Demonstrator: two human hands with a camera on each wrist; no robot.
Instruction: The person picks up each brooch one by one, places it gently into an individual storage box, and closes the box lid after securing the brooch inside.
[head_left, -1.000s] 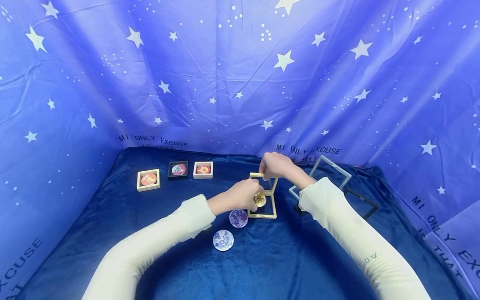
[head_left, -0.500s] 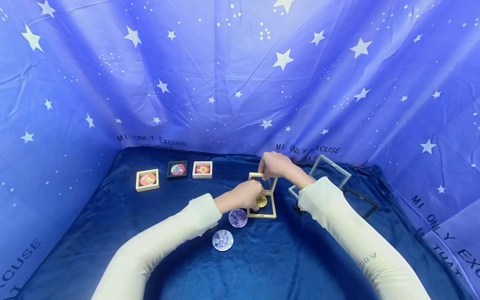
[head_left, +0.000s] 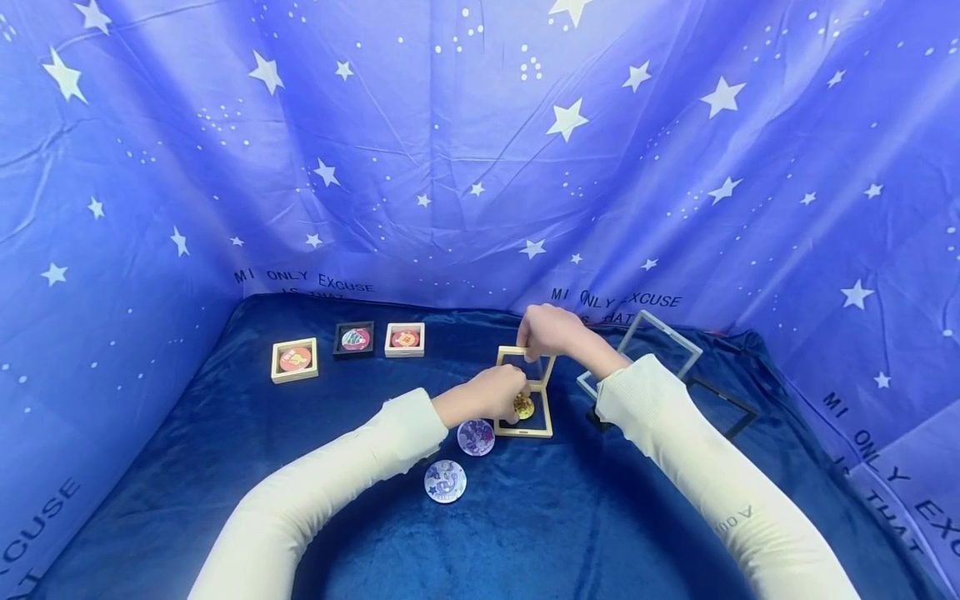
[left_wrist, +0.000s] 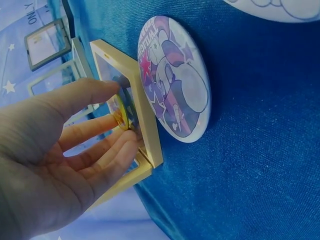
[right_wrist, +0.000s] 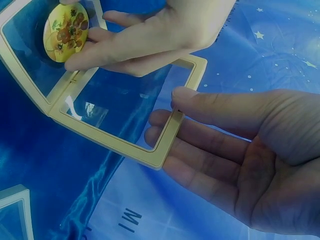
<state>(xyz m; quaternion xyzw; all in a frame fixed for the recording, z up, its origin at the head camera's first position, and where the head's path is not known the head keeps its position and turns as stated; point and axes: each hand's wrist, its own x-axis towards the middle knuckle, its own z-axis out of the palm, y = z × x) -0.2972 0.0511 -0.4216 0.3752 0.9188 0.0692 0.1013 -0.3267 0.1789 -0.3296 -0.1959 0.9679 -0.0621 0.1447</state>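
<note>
My left hand (head_left: pixel 495 393) pinches a round yellow button badge (right_wrist: pixel 66 33) with a sunflower picture by its edge. The badge is over the lower half of a cream hinged display frame (head_left: pixel 549 417), which has clear film panes. With thumb and fingers, my right hand (head_left: pixel 553 330) grips the outer rim of the frame's raised half. Beside the frame's near left corner lies a purple badge (left_wrist: pixel 174 80) with a cartoon pony. A pale blue-white badge (head_left: pixel 446 482) lies closer to me. In the head view, my left fingers hide part of the yellow badge.
At the back left stand three closed frames with badges inside: cream (head_left: pixel 276 367), black (head_left: pixel 338 350) and pale pink (head_left: pixel 405 353). On the right, an open grey frame (head_left: pixel 681 335) and a black frame (head_left: pixel 742 408) sit partly behind my right arm. A starry curtain (head_left: pixel 480 150) surrounds the blue cloth (head_left: pixel 525 525).
My left hand has shifted slightly right with the yellow badge, which now appears a little lower over the frame's lower half. The right hand keeps its hold on the raised half.
</note>
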